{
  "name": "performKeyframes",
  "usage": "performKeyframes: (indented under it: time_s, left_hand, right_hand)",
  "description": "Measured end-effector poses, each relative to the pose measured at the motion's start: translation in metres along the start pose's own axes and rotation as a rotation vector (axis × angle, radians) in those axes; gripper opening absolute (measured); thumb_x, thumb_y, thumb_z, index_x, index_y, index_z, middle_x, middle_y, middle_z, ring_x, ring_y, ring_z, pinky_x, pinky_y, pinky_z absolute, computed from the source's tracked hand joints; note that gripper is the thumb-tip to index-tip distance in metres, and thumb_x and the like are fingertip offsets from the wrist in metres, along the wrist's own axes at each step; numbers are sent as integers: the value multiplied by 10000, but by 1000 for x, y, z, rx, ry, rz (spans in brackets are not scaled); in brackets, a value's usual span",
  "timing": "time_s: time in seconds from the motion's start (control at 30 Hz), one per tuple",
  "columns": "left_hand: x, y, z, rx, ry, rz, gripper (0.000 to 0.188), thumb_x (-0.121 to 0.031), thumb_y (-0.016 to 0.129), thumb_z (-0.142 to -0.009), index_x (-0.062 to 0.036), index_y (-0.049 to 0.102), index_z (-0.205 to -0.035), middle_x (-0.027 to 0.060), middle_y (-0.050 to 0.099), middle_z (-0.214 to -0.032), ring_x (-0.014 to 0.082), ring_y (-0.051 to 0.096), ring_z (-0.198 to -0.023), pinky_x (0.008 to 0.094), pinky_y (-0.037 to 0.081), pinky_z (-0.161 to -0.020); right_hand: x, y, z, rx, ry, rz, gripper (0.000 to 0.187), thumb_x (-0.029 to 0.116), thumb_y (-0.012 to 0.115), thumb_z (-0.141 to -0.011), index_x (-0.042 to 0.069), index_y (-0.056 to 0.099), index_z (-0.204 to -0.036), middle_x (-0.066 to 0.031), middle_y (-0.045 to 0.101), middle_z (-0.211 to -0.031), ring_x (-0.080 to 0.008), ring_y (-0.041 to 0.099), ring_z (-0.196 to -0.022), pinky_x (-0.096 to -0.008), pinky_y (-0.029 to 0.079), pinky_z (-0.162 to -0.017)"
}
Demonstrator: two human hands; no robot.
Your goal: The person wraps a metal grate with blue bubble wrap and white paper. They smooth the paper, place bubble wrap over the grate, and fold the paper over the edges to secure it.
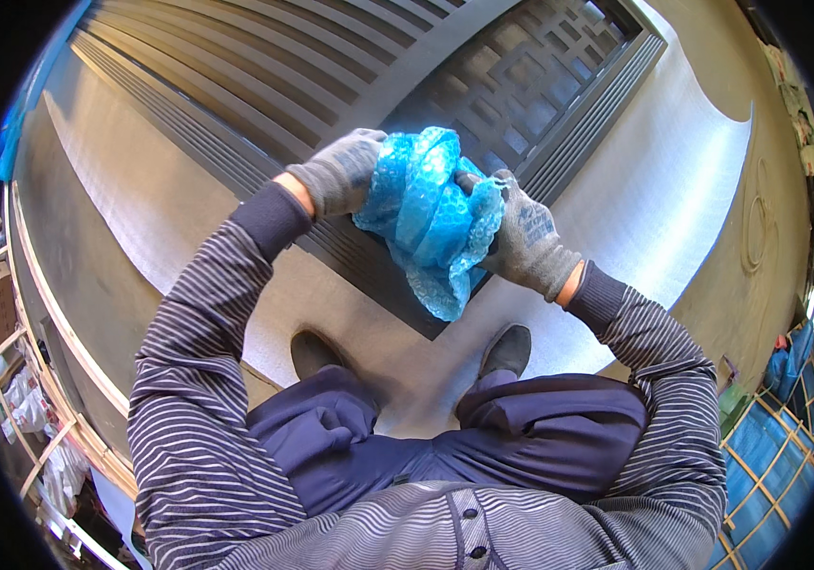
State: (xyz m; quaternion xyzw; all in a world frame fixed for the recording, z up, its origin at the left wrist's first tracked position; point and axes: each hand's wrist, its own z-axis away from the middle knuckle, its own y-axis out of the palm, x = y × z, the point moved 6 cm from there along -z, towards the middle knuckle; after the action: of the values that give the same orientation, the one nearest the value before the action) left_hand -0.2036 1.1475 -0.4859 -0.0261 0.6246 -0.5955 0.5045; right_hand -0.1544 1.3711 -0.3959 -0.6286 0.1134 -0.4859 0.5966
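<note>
So, a crumpled bundle of blue bubble wrap (pixel 426 214) is held up roughly mid-view, over the near end of a dark slatted panel (pixel 383 90). Its L side is gripped by the left hand (pixel 342 173), w/ the fingers curled in at the wrap's edge; its R side is grasped by the right hand (pixel 526 233), thumb & fingers partly hidden by the folds. Whether anything is enclosed in the bundle can't be told. Grey gloves (pixel 542 255) are worn, & striped sleeves (pixel 212 313) are gathered at dark cuffs. Lower down, a loose tail of wrap is seen dangling above the panel's near corner. That panel is laid on a pale sheet (pixel 678 190); long slats are seen on its L part, a geometric cut-out pattern on the R. Dark shoes (pixel 316 354) are planted either side of the corner. Lower R, a blue tarp (pixel 775 475) is crossed by a thin lattice; far L, white plastic bags (pixel 28 404) are glimpsed behind pale wooden strips (pixel 69 328).
</note>
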Motion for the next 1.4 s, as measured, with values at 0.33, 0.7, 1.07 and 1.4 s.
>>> performKeyframes:
  time_s: [0.33,0.7,1.07,1.4]
  left_hand:
    - [-79,-117,31,-471,-38,15,797,-472,704,-878,-58,439,-1506,205,486,-1491,360,538,-1320,502,449,-1104]
    - [-109,-42,-12,-271,130,-184,1246,-891,606,-686,-20,361,-1542,249,347,-1592,429,285,-1502,620,125,-1244]
    - [-90,-12,-32,-78,83,-121,1081,-632,738,-744,-97,313,-1582,171,355,-1611,361,285,-1514,573,132,-1266]
    - [-66,-41,44,-860,-744,188,990,-581,754,-834,-103,317,-1583,217,405,-1560,396,406,-1431,454,324,-1202]
  right_hand:
    - [-6,18,5,-115,6,-192,699,306,875,-727,70,561,-1305,-199,555,-1211,-393,596,-1041,-463,534,-884]
    - [24,40,-20,110,-171,416,534,480,468,-977,171,590,-1394,-135,579,-1414,-330,482,-1342,-511,328,-1129]
    - [-12,73,0,-26,616,-361,686,296,735,-849,49,418,-1405,-245,614,-1286,-422,627,-1169,-472,509,-963]
    - [-23,32,-8,-56,364,-500,417,265,707,-868,109,620,-1245,-177,626,-1249,-383,639,-1135,-447,528,-948]
